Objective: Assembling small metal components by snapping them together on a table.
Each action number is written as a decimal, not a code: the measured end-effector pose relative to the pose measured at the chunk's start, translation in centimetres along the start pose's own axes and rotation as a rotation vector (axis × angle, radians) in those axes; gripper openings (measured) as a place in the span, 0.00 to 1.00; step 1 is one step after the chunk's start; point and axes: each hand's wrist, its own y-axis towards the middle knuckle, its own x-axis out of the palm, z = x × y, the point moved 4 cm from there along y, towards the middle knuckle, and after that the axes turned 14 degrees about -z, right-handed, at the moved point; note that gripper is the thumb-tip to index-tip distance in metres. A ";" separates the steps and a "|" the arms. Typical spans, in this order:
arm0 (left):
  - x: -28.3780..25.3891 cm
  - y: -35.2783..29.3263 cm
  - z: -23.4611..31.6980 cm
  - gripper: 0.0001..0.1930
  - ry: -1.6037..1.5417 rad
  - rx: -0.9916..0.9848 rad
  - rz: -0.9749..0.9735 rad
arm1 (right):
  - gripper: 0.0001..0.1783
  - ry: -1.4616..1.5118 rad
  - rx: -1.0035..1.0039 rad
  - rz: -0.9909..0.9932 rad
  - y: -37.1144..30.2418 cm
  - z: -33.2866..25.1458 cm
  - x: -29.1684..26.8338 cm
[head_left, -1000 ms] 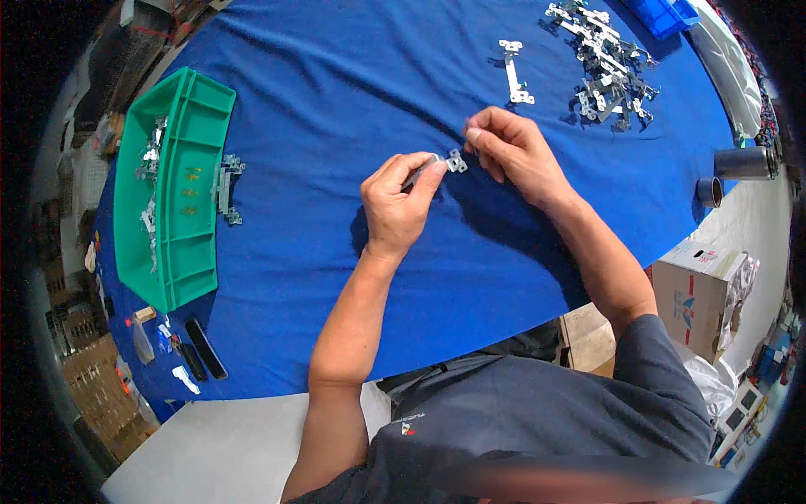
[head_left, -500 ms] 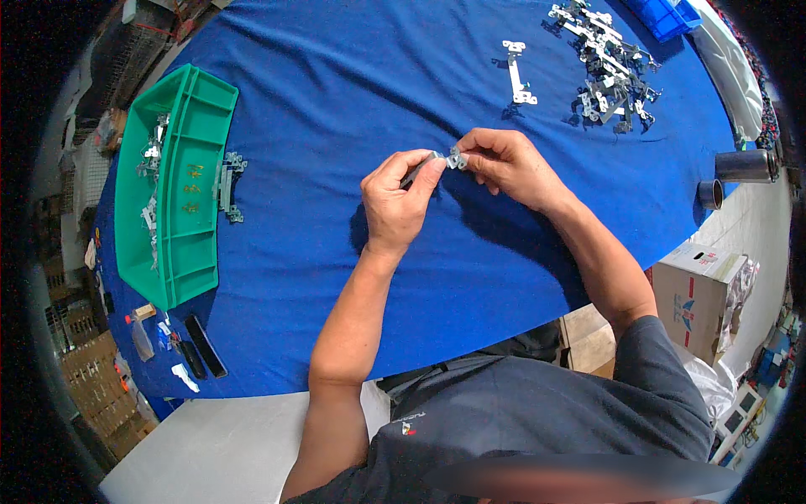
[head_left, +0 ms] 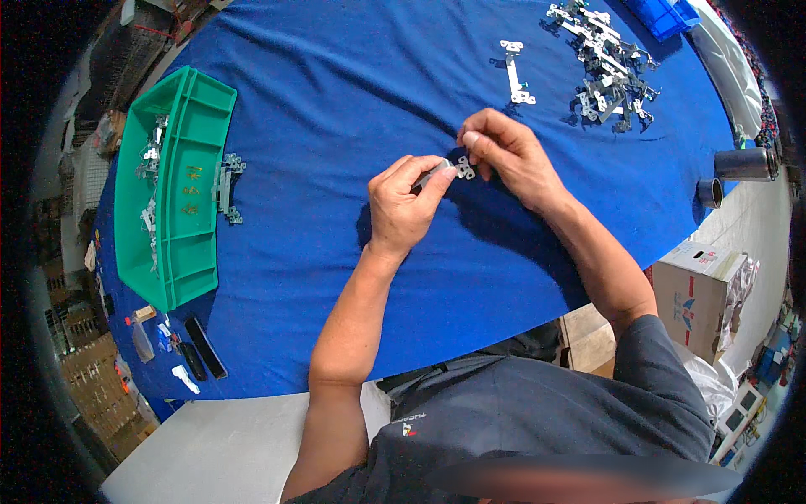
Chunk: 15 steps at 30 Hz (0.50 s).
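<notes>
Right now your left hand (head_left: 403, 206) and right hand (head_left: 508, 155) pinch one small metal bracket (head_left: 457, 168) between fingertips above mid-table (head_left: 353, 101), with a green plastic bin (head_left: 172, 189) at the left edge and loose brackets (head_left: 604, 67) piled far-right.

My left hand (head_left: 403, 206) and right hand (head_left: 508, 155) meet fingertip to fingertip, pinching, forearms angled inward.

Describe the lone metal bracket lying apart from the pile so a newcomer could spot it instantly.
Start at the blue tablecloth and find the heap of metal brackets at its far right. Just left of that heap lies the single long bracket, alone and flat on the cloth, untangled from the others.
</notes>
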 end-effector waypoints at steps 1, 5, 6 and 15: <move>0.0 -0.1 -0.4 0.06 -0.040 -0.004 0.059 | 0.12 -0.001 0.000 -0.002 0.0 -0.2 -0.2; -0.6 -0.6 -1.1 0.06 -0.109 -0.038 0.203 | 0.09 -0.060 0.177 -0.070 -0.1 -0.2 -0.5; -0.7 -0.7 -1.4 0.06 -0.125 -0.061 0.180 | 0.10 -0.096 0.186 -0.126 -0.1 -0.1 -0.1; -0.3 -0.5 -1.6 0.07 -0.156 -0.033 0.160 | 0.09 -0.156 0.160 -0.171 -0.1 -0.1 0.5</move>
